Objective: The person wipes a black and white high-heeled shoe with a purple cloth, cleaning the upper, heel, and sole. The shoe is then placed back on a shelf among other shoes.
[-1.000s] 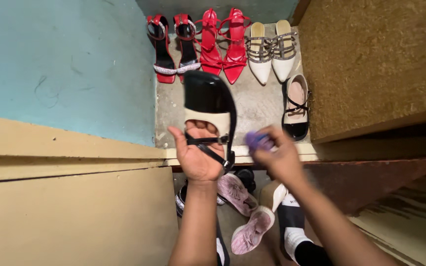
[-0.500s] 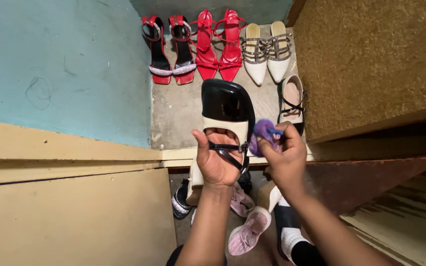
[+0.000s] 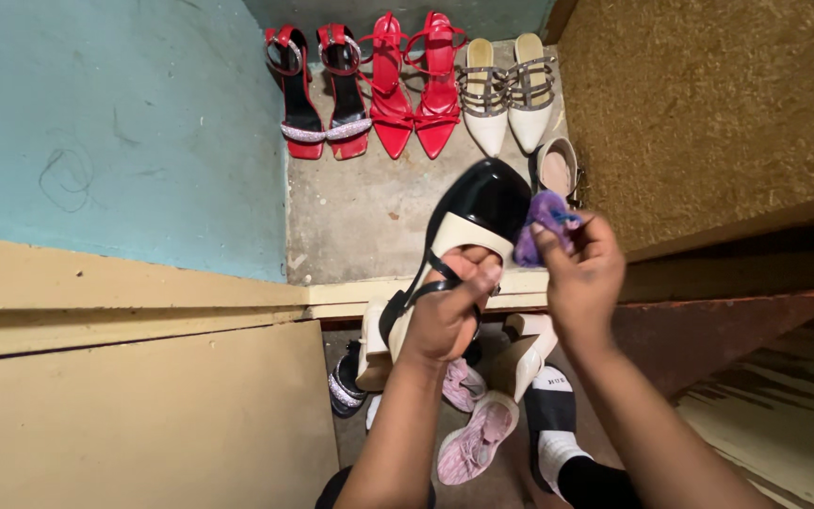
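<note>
Left hand (image 3: 445, 316) is gripping the black-and-cream heel (image 3: 463, 236) by its straps, right hand (image 3: 581, 273) is pinching a purple cloth (image 3: 541, 226) against the toe; loosen up and it's probably dropping onto the shoes (image 3: 473, 438) below.

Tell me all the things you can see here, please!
Black shoe: one, glossy black toe with cream sole, held up at centre.
Purple cloth: one, bunched, pressed to the shoe's toe.
Red-and-black sandals: two, red soles with sparkly straps, floor at top left.
Red sandals: two, all red, floor at top middle.
Cream shoes: two, pointed with grey straps, floor at top right.
Beige shoe: one, dark rim, floor behind the cloth.
Pink slippers: two, fluffy, low on the floor.
Wall: one, blue, left.
Left hand: one, holds the black shoe.
Right hand: one, holds the cloth.
</note>
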